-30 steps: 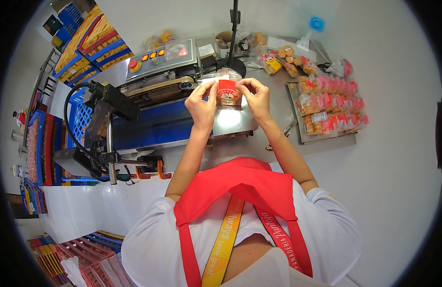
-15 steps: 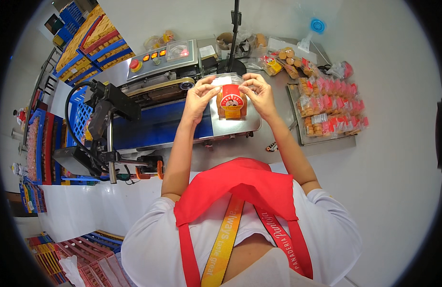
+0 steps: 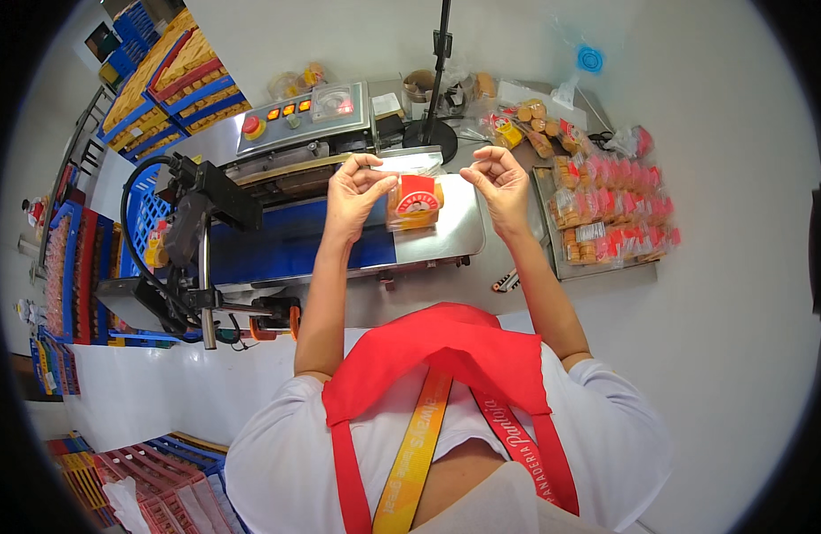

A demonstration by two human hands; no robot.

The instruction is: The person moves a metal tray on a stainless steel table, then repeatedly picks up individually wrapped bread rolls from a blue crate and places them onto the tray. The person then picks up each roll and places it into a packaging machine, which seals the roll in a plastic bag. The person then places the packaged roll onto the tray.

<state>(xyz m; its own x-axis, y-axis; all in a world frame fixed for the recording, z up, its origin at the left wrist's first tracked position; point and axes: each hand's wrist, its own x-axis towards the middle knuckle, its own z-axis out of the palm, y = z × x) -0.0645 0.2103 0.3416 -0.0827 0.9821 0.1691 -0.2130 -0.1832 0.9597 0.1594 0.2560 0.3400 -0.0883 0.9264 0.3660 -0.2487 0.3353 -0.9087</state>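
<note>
A clear packet of round brown biscuits or bread slices (image 3: 414, 216) with a red and yellow label sits over the bare metal end plate (image 3: 461, 222) of a sealing machine. My left hand (image 3: 350, 203) pinches its upper left corner between thumb and forefinger. To the right of the packet, my right hand (image 3: 502, 190) hovers apart from it, fingers loosely curled and nothing visible in them. The machine's blue conveyor belt (image 3: 308, 233) runs to the left from the metal plate.
A control box (image 3: 308, 116) with a red button stands behind the belt. On the right, a tray (image 3: 562, 265) bears rows of filled packets (image 3: 611, 209). A black stand (image 3: 431, 138) rises at the back. A black camera-like unit on a pole (image 3: 224, 191) stands at the left.
My right hand has let go of the packet's upper right corner and moved right. The packet has shifted slightly left and tilted, with my left hand still on its corner.
</note>
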